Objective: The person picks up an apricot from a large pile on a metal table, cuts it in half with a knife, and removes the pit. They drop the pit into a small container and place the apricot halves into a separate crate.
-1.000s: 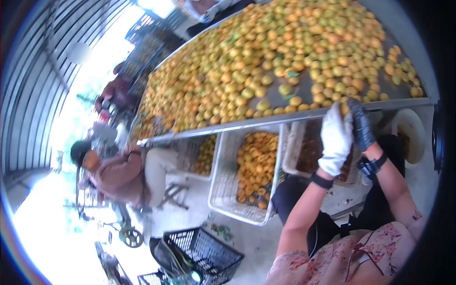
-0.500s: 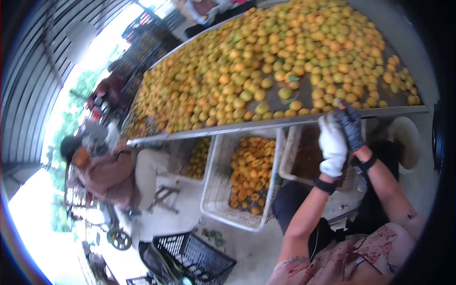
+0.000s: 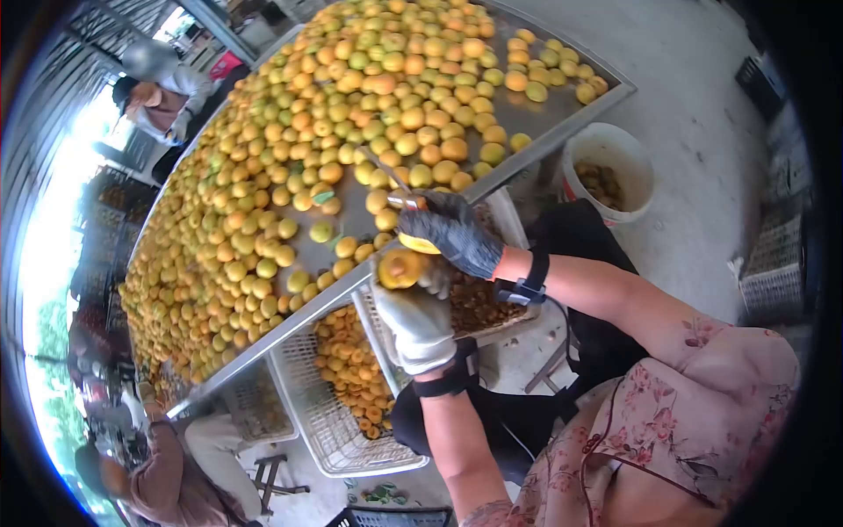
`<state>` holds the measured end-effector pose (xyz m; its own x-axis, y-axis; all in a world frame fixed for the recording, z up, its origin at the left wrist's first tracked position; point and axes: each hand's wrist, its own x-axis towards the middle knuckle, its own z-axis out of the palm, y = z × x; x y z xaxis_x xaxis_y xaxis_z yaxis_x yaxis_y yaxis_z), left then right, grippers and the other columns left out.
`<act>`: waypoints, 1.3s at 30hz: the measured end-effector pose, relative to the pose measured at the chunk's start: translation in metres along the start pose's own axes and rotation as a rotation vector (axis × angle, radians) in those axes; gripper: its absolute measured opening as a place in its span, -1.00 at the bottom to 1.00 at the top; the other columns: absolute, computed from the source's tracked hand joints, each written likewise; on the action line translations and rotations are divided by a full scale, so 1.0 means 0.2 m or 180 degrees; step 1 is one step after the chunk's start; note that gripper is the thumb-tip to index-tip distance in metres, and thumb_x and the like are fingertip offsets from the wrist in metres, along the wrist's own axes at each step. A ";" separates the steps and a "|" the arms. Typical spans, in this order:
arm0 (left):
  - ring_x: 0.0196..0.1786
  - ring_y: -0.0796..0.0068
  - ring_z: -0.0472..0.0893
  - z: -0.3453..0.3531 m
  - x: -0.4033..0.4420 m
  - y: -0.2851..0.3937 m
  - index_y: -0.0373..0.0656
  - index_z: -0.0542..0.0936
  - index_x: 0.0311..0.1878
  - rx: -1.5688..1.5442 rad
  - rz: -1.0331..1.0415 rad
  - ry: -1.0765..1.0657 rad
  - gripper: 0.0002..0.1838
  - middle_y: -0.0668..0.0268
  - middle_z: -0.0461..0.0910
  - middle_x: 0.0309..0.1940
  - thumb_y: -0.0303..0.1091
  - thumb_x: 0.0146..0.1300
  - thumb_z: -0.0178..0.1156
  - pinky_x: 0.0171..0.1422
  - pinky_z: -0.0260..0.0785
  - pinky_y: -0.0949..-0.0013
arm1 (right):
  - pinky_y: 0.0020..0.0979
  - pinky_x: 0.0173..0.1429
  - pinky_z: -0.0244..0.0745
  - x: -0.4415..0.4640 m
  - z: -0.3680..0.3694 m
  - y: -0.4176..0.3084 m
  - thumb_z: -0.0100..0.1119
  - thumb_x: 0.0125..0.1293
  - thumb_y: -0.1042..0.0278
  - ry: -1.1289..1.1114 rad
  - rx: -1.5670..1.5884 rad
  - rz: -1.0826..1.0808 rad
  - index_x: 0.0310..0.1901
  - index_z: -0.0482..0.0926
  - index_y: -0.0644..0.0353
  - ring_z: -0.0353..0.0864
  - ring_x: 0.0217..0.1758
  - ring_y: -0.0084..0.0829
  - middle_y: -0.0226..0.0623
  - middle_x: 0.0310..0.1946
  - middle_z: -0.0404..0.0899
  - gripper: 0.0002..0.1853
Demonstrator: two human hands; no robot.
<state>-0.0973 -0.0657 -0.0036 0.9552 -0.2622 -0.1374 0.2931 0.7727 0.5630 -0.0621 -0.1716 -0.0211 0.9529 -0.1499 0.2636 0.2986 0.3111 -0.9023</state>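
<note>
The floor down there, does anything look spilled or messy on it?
Yes, a little. Some green leaves lie loose on the floor, close to the black crate. They look odd because they're scattered there instead of in a container.

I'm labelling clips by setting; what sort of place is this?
Probably a fruit-processing shed: a metal table heaped with orange-yellow fruit, a white crate of fruit halves, and another half in the gloved left hand.

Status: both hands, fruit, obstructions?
Left hand: holding cut fruit. Right hand: holding knife-like tool and yellow fruit piece. No visible obstruction between hands.
</note>
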 end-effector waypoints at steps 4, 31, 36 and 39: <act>-0.62 0.57 0.22 0.02 -0.02 0.05 -0.14 0.44 -0.15 -0.0044 0.0153 -0.0447 -0.52 0.42 0.25 -0.65 0.10 0.43 -0.23 -0.57 0.11 0.51 | -0.59 -0.21 0.49 0.01 -0.02 0.00 0.24 0.28 0.36 -0.0009 0.0920 0.0145 -0.13 0.62 0.19 0.58 -0.29 -0.69 -0.48 -0.30 0.63 -0.83; -0.59 0.52 0.31 -0.02 -0.09 0.03 -0.01 0.44 -0.31 -0.0481 0.0286 0.0464 -0.62 0.39 0.46 -0.46 0.06 0.44 -0.13 -0.54 0.15 0.48 | -0.58 -0.77 0.09 0.13 0.29 -0.20 0.20 0.31 0.18 0.0128 0.1913 0.1230 -0.36 0.53 0.05 0.24 -0.79 -0.69 -0.58 -0.68 0.38 -0.83; -0.36 0.54 0.47 -0.04 -0.04 -0.05 0.01 0.49 -0.07 -0.0324 0.0439 0.0644 -0.75 0.44 0.55 -0.26 -0.09 0.38 -0.03 -0.41 0.23 0.50 | -0.65 -0.59 0.18 0.12 0.18 -0.23 0.16 0.35 0.30 0.0099 0.1883 0.0862 -0.30 0.55 0.11 0.35 -0.58 -0.77 -0.65 -0.57 0.41 -0.89; -0.34 0.54 0.49 -0.06 -0.01 -0.06 0.03 0.49 -0.07 -0.0114 0.0506 0.0377 -0.75 0.44 0.55 -0.25 -0.07 0.38 -0.03 -0.41 0.23 0.50 | -0.65 -0.59 0.20 0.12 0.15 -0.23 0.15 0.35 0.32 0.0245 0.2110 0.1109 -0.31 0.55 0.11 0.35 -0.58 -0.77 -0.64 -0.55 0.42 -0.90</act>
<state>-0.1015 -0.0683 -0.0200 0.9871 -0.0670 -0.1453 0.1375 0.8196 0.5561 -0.0506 -0.1612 0.0373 0.9989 0.0029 -0.0462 -0.0269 0.8486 -0.5284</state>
